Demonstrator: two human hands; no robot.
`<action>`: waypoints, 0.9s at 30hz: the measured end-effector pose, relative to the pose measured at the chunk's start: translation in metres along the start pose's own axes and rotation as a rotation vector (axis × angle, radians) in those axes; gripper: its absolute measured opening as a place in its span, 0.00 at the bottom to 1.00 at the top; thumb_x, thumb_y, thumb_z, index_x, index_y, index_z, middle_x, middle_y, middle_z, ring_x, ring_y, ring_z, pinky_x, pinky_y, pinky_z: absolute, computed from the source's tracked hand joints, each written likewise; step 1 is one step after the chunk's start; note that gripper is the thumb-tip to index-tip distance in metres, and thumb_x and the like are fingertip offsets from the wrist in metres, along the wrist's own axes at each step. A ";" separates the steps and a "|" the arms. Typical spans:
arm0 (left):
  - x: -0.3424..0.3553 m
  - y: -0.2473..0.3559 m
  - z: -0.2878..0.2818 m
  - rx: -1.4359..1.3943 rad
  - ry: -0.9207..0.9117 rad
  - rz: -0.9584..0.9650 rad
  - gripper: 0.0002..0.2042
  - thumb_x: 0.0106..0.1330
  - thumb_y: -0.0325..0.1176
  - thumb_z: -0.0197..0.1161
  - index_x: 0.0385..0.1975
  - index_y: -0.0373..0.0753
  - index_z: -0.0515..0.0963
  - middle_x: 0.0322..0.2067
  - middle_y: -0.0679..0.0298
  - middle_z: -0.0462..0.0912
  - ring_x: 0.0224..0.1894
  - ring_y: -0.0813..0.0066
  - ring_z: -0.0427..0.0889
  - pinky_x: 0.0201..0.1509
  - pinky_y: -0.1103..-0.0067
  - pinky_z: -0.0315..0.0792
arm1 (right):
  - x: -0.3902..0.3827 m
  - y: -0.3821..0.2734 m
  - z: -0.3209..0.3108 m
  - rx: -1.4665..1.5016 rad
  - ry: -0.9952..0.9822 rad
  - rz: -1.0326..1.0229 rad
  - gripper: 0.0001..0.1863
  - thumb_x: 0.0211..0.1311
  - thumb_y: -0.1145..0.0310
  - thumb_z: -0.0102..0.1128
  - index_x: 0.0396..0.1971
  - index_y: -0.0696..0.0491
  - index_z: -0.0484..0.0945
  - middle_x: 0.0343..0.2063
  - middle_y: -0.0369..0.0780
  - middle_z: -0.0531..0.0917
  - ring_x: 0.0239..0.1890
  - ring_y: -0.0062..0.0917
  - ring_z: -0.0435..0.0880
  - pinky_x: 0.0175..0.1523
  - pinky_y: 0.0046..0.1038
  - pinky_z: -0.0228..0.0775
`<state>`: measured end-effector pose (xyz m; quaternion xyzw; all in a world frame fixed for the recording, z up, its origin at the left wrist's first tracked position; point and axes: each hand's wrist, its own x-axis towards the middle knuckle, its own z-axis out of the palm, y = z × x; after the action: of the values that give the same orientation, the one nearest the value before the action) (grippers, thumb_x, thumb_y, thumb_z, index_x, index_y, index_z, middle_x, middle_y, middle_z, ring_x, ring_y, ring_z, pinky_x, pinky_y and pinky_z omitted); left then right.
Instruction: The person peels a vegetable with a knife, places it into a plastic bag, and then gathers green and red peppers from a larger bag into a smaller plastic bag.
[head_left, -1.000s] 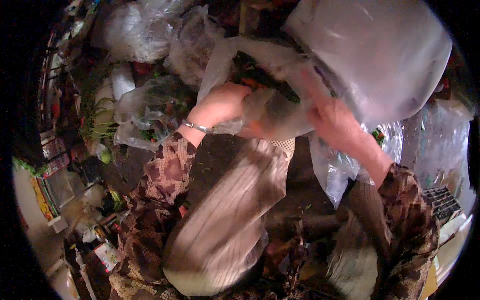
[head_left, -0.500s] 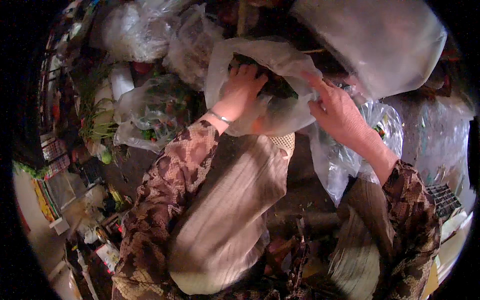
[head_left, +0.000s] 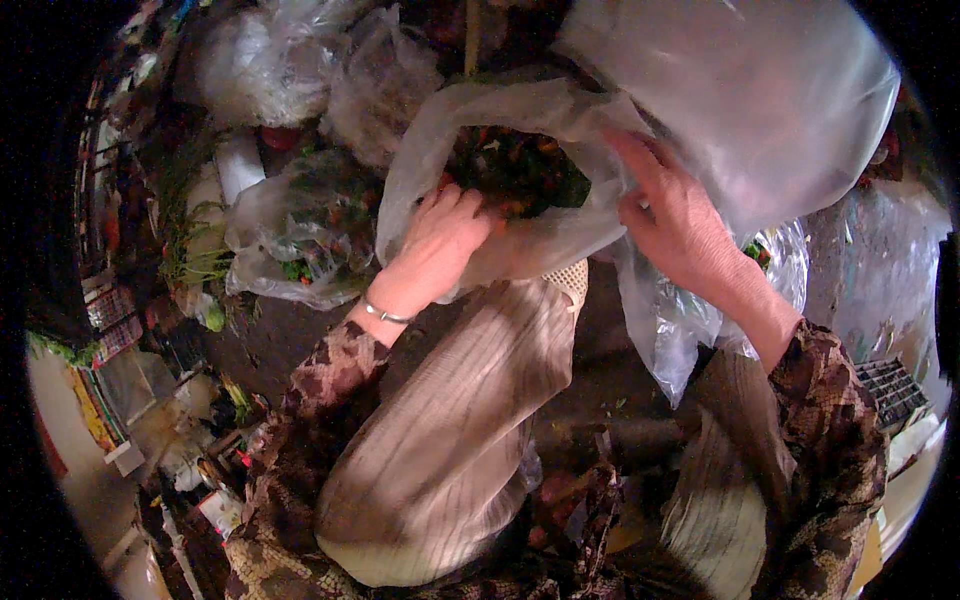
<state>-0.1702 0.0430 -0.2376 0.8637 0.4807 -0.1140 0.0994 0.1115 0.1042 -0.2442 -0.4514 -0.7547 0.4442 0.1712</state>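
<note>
A translucent white plastic bag (head_left: 405, 170) lies wide open in front of me. Dark green leafy contents with orange-red bits (head_left: 530, 170) show through its mouth. My left hand (head_left: 435, 240), a bangle at its wrist, is at the near left side of the mouth. Its fingers are curled and closed on the bag's film, the tips partly hidden. On the right side, my right hand (head_left: 675, 215) grips the rim between thumb and bent fingers, and its index finger stretches along the plastic.
A second clear bag (head_left: 300, 235) with green and red produce lies to the left, beside leafy stalks (head_left: 195, 255). Crumpled plastic bags (head_left: 265, 70) are heaped at the far left. A large translucent sheet (head_left: 750, 90) covers the far right. A black crate (head_left: 890, 392) stands at the right.
My left hand has come back from inside the bag toward its near left rim. The mouth has widened leftward, showing more of the contents. My right hand has hardly moved.
</note>
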 end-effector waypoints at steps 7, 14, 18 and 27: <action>-0.020 -0.007 -0.008 -0.194 0.208 -0.266 0.12 0.50 0.21 0.56 0.36 0.36 0.73 0.37 0.57 0.75 0.45 0.57 0.74 0.53 0.68 0.67 | -0.003 -0.003 0.001 -0.013 0.011 -0.020 0.32 0.52 0.80 0.51 0.62 0.53 0.62 0.55 0.50 0.70 0.47 0.44 0.77 0.50 0.36 0.71; 0.005 -0.022 0.005 -0.794 0.414 -0.426 0.12 0.55 0.23 0.63 0.40 0.36 0.75 0.36 0.61 0.78 0.39 0.73 0.76 0.46 0.79 0.70 | -0.006 -0.006 0.006 -0.037 0.032 0.001 0.33 0.53 0.80 0.50 0.62 0.52 0.62 0.54 0.50 0.71 0.49 0.44 0.76 0.50 0.35 0.71; 0.020 -0.024 0.020 -0.523 0.194 -0.488 0.15 0.54 0.24 0.63 0.43 0.38 0.77 0.41 0.54 0.78 0.40 0.61 0.79 0.44 0.73 0.73 | -0.008 -0.007 0.008 -0.044 0.004 0.000 0.32 0.53 0.81 0.50 0.62 0.52 0.63 0.54 0.50 0.71 0.48 0.45 0.76 0.51 0.35 0.71; 0.077 -0.009 0.064 -0.123 0.085 -0.073 0.30 0.47 0.29 0.65 0.56 0.46 0.69 0.46 0.46 0.73 0.39 0.51 0.82 0.38 0.62 0.76 | -0.006 0.000 0.012 -0.077 0.031 -0.085 0.29 0.53 0.81 0.49 0.59 0.53 0.66 0.56 0.50 0.69 0.50 0.47 0.76 0.51 0.37 0.72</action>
<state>-0.1450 0.0921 -0.3213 0.8420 0.5216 -0.0510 0.1277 0.1071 0.0932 -0.2495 -0.4320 -0.7870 0.4001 0.1841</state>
